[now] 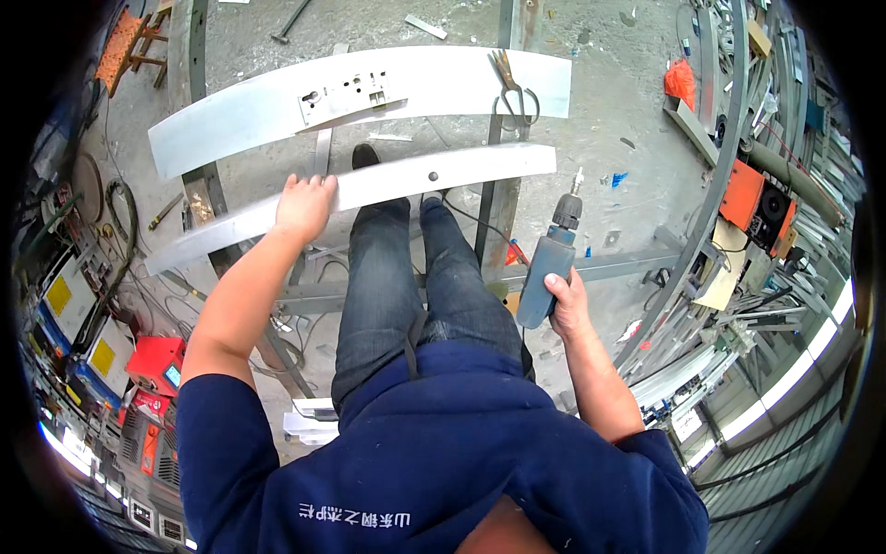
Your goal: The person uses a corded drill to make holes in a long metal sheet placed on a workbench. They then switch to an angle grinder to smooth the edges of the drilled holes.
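At far left stands a red box-shaped machine with a small lit screen; right of it, a long, pale metal strip lies crosswise over the bars of a steel frame, in front of the person's legs; the left hand grips this strip left of its middle, fingers curled over the far edge; beyond it lies a wider metal plate, bearing a slotted pale plate near its middle and scissors towards its right end; a dark round spot marks the strip right of the left hand; farther right, the right hand is closed around a blue-grey power drill, thumb on its body, the bit pointing away from the person, near the strip's right end; rightmost are an orange bag and an orange-and-black machine.
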The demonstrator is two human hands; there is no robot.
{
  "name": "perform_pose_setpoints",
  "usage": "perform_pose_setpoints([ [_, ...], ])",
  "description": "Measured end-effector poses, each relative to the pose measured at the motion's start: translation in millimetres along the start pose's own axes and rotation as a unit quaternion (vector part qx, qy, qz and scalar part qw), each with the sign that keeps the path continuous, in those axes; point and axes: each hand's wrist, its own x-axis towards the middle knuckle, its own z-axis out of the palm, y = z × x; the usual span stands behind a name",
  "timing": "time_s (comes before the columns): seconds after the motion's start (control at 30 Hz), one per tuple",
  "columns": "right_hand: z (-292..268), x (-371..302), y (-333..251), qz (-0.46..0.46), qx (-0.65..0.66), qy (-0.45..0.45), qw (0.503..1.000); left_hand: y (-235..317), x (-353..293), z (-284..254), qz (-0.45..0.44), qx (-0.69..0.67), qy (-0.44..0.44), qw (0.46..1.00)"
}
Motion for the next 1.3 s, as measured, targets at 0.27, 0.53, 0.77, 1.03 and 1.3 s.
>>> perform_pose_setpoints([
  [0.27, -7.1, 8.9, -0.5, -0.007, -0.01, 0.016, 1.0, -4.7, 10.8, 72.6, 0.086, -0.042, 0.179, 0.979],
  [0.53, 0.0, 11.7, -0.8, 0.027, -0.031, 0.005, 0.999, 14.0, -6.2, 106.5, -0.097, -0.064, 0.049, 0.992],
  [0.77, 1.7, 21.8, 2.3, 0.029, -0.1, 0.002, 0.995, -2.5, 27.7, 178.6, -0.072, 0.035, 0.078, 0.994],
  [1.03, 23.8, 16.8, -4.1, 0.045, -0.134, -0.004, 0.99, 12.6, 14.6, 115.1, -0.069, -0.044, 0.102, 0.991],
  [1.3, 6.5, 20.1, -9.6, 0.048, -0.21, -0.062, 0.975, 46.8, -85.5, 101.2, -0.102, -0.335, -0.001, 0.937],
])
